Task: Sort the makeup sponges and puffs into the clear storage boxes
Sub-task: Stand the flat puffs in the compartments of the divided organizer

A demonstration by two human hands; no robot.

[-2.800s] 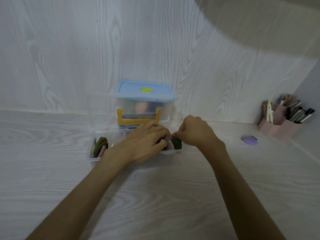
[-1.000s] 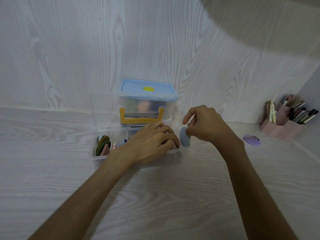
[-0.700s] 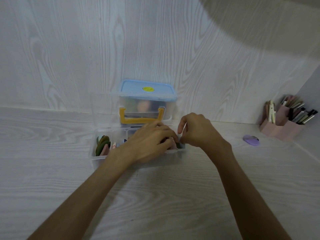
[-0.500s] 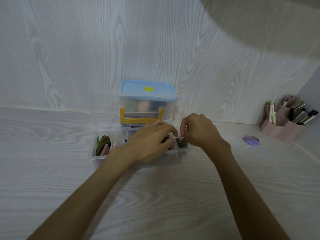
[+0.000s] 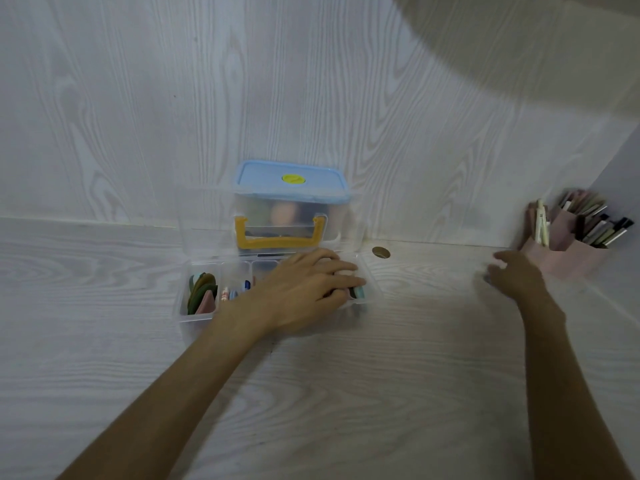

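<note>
A low clear divided box (image 5: 194,318) sits on the table in front of me. Its left compartment holds green and pink puffs (image 5: 201,292), and small items lie in the one beside it. My left hand (image 5: 304,289) rests flat over the right compartments, fingers pressing on puffs there; a teal puff edge (image 5: 360,292) shows by my fingertips. My right hand (image 5: 516,275) is far to the right, low over the table beside the pink holder, blurred, fingers loosely spread. Nothing shows in its grasp. The purple puff seen there earlier is hidden under it.
A taller clear box with a blue lid (image 5: 291,180) and yellow handle stands behind the divided box against the wall. A pink holder (image 5: 568,261) full of pens and brushes fills the right corner. A round hole (image 5: 381,252) is in the tabletop.
My right hand put a blue-grey puff into the right end of the divided box, then swung right to the spot by the pink holder. My left hand stayed on the box.
</note>
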